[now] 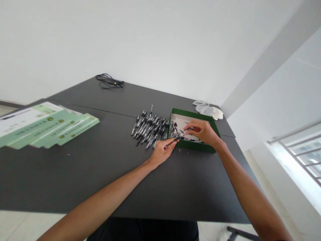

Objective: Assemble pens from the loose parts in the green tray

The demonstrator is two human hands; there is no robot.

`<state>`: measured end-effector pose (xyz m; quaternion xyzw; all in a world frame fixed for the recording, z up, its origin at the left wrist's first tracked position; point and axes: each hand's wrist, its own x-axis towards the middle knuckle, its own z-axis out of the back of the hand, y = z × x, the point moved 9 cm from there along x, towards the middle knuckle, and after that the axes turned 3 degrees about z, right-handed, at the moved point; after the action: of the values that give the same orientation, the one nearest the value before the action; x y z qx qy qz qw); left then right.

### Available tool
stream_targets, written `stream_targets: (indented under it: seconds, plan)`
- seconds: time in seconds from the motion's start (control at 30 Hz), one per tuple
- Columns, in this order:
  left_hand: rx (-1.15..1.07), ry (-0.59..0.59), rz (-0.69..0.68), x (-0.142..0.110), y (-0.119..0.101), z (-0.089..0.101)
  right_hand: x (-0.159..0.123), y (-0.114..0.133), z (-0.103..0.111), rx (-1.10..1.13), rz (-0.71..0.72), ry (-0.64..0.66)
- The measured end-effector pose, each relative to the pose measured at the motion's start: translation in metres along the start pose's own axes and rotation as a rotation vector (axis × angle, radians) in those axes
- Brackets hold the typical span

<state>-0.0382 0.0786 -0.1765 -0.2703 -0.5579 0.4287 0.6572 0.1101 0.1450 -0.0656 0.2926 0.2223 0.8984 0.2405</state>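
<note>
My left hand is closed on a dark pen, held slanting at the front left corner of a green box. Over the inside of that box, my right hand is closed in a pinch near the far end of the pen. Whatever lies between its fingertips is thin and too small to name. Several pens and small slim pieces lie on the box's pale floor, partly hidden by my hands. A heap of black and clear pens spreads over the table just left of the box.
On the dark table, green and white booklets lie fanned out at the left. A coiled black cable rests by the back edge. White gloves lie behind the box. Walls stand behind and to the right.
</note>
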Motion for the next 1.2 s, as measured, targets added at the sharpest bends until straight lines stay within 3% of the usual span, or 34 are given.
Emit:
stream_targets:
  seconds: [0.2, 0.37, 0.5, 0.7, 0.8, 0.9, 1.03, 1.1, 1.2]
  plan:
    - [-0.006, 0.028, 0.014, -0.001, 0.000, -0.003, -0.003, 0.008, -0.010, -0.015, 0.038, 0.098]
    - [0.003, 0.083, 0.056, -0.003, 0.004, -0.007, -0.009, -0.001, -0.021, -0.084, -0.048, 0.112]
    - [0.019, 0.107, 0.062, -0.004, 0.006, -0.007, -0.011, -0.005, -0.031, -0.035, -0.084, 0.066]
    - [0.026, 0.093, 0.040, -0.008, 0.006, -0.007, -0.012, -0.013, -0.045, 0.061, -0.254, 0.077]
    - [0.064, 0.089, 0.026, -0.004, 0.001, -0.005, -0.008, -0.007, -0.045, 0.058, -0.205, 0.104]
    - [0.187, 0.060, 0.001, 0.008, -0.005, 0.012, -0.004, -0.010, -0.030, 0.022, -0.115, 0.067]
    - [0.457, -0.122, -0.004, 0.029, 0.001, 0.064, -0.008, -0.068, 0.007, -0.220, -0.236, -0.036]
    - [0.641, -0.180, 0.009, 0.035, 0.013, 0.085, -0.016, -0.110, 0.012, -0.497, -0.381, 0.113]
    - [0.876, -0.144, 0.068, 0.038, 0.039, 0.097, -0.024, -0.157, 0.017, -0.603, -0.492, 0.235]
